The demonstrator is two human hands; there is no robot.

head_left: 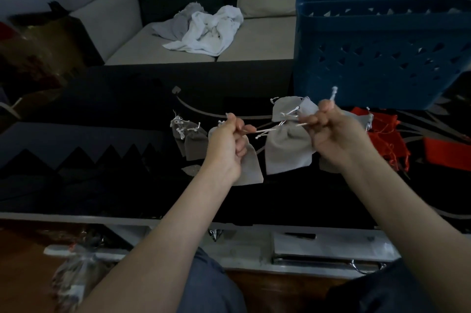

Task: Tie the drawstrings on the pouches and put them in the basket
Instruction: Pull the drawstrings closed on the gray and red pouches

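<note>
Pouch [288, 152] hangs between both fists over table [102, 109], drawstring [265, 131] stretched left-right, left hand [228, 142] and right hand [331, 132] each pinching a cord end; basket [382, 58] just beyond right hand.

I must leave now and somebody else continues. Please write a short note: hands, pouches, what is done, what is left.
Left hand: grip pinches a drawstring. Right hand: grip pinches the other end.
The grey pouch is between them, mouth gathered.
Other grey pouches lie on the table; red pouches lie in front of the basket.
Done: mouth drawn in. Whether a knot is made, or what the basket holds, cannot be seen.
Left: tie, put in the basket, repeat for the rest.
</note>
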